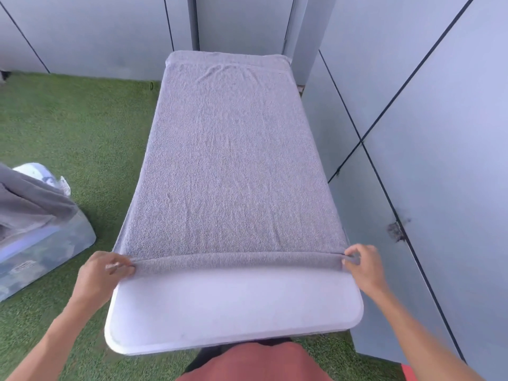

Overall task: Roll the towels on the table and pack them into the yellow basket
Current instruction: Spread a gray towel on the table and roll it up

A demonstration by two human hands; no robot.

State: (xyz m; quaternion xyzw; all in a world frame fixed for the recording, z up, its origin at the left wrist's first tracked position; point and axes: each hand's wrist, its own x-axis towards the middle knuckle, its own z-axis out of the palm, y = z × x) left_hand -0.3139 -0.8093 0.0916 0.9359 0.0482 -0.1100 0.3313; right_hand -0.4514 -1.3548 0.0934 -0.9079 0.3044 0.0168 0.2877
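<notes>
On the white worktop [233, 312] a grey towel [233, 160] lies spread flat, its near edge turned over into the first narrow roll. Left hand [105, 273] and right hand [362, 266] sit well apart, each pinching one end of that roll. So the rolling is barely begun. More grey cloth [30, 204] drapes a clear bin [55, 248] at left, possibly other towels; no yellow basket shows
</notes>
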